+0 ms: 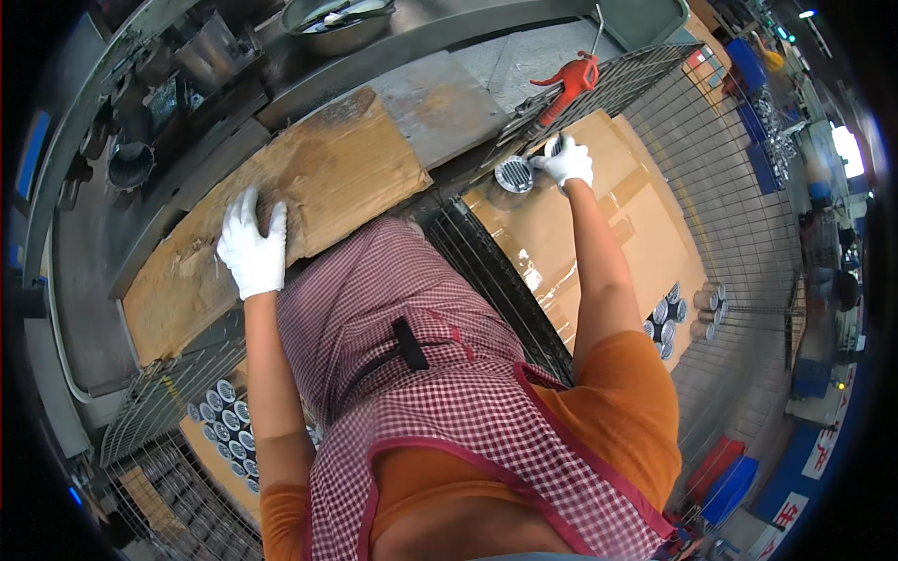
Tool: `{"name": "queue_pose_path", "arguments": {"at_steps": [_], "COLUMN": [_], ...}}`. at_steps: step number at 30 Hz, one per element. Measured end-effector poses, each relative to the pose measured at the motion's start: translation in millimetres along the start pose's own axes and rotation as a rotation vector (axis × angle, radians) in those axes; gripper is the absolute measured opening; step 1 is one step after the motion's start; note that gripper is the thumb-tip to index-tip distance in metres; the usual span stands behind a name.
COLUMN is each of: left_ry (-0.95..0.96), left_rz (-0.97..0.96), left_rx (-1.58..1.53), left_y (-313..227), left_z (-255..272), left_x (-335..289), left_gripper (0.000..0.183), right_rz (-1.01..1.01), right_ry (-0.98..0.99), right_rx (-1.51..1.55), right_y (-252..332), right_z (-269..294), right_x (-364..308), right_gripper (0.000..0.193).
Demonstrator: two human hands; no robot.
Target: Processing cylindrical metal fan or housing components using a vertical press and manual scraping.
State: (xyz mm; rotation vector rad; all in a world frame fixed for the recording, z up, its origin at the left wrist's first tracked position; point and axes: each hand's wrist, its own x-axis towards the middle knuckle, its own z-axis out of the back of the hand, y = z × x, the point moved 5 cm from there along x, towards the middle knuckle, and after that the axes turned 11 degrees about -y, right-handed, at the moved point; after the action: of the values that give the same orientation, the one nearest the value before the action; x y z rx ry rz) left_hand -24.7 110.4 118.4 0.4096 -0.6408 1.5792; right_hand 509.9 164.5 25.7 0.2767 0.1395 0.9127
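Note:
My left hand (251,245), in a white glove, lies on the worn brown cardboard sheet (360,159) along the bench edge. Its thumb is apart from the fingers, and it holds nothing. Out to the right, my gloved right hand (571,163) is closed round a ribbed metal cylinder (554,146), mostly hidden by the fingers. Beside it, a second round metal part (514,174) with a slotted face stands at the near-left corner of a cardboard layer (608,215) inside a wire cage.
A red air blow gun (569,82) hangs at the rim of the wire cage (739,215). More metal cylinders (666,320) stand at that cage's lower right. Another cage at lower left holds several rows of cylinders (227,425). Machinery (131,164) borders the bench's left.

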Motion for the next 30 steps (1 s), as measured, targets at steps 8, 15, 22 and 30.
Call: {"name": "queue_pose_path", "arguments": {"at_steps": [8,15,22,30], "left_ry": [-0.011,-0.057,-0.5,-0.055], "left_rz": [-0.009,0.047,-0.017,0.555], "left_rx": [-0.038,-0.176,-0.37,-0.29], "left_y": [-4.3,4.5,11.8,125.1], "left_z": [-3.4,25.4,55.2,74.7], "left_x": [11.0,11.9,-29.0,-186.5], "left_gripper": [0.049,0.04,0.021,0.022], "right_rz": [0.106,0.535,0.943,1.101], "right_ry": [0.044,-0.75,-0.501,-0.517], "right_rx": [0.073,0.622,0.148,-0.052], "right_y": [-28.7,65.7,138.3,154.1], "right_z": [-46.5,104.9,129.4,116.6], "right_x": [20.5,-59.2,-48.5,-58.3], "right_gripper": [0.073,0.019,0.029,0.029]}}
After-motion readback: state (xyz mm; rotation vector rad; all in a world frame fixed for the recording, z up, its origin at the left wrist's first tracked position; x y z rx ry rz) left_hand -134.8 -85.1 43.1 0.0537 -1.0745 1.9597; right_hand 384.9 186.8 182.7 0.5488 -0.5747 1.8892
